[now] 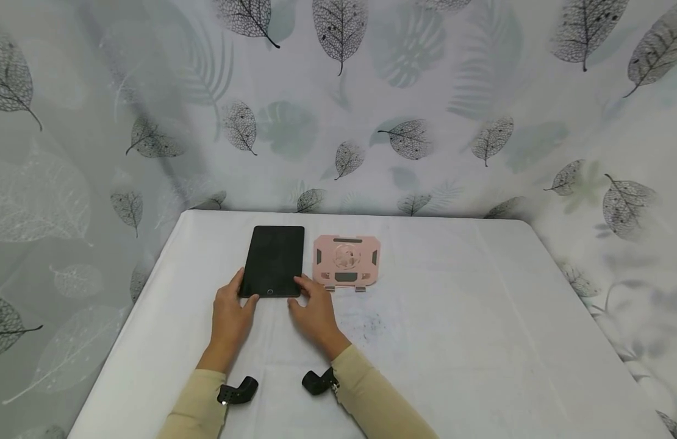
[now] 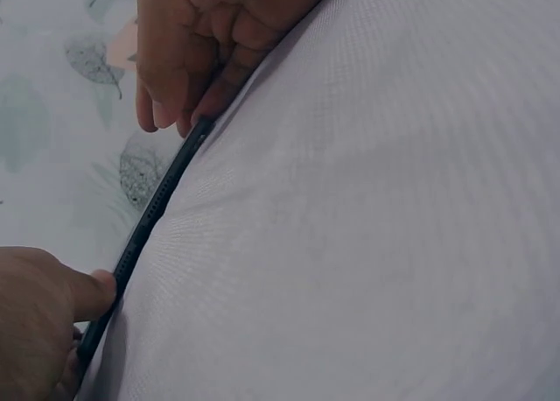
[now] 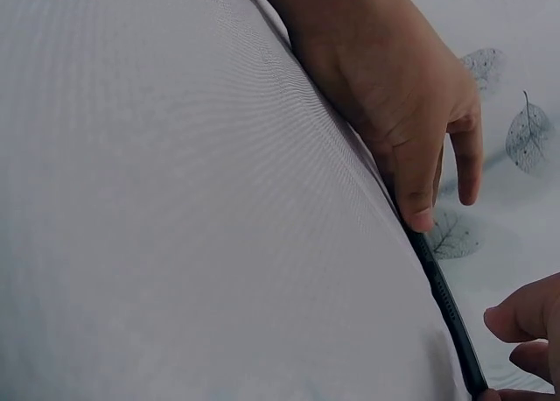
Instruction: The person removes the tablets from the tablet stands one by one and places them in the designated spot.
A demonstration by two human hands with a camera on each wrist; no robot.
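A black tablet (image 1: 274, 259) lies flat on the table with its screen up and its round button towards me. At its near left corner my left hand (image 1: 229, 308) holds it, the thumb on the near edge and the fingers along the left side. My right hand (image 1: 315, 311) is at the near right corner, fingers loosely bent. Seen from the right wrist, one finger (image 3: 512, 316) of that hand is raised above the tablet and another touches its end. Both wrist views show the tablet edge-on as a thin dark strip (image 2: 149, 221). A pink tablet case (image 1: 346, 256) lies just right of the tablet.
Under everything is a white cloth-covered table (image 1: 470, 317), with faint dark smudges (image 1: 374, 326) near the case. Behind and beside it hang leaf-patterned curtains (image 1: 344, 103). Black wrist cameras (image 1: 239, 390) sit on both sleeves.
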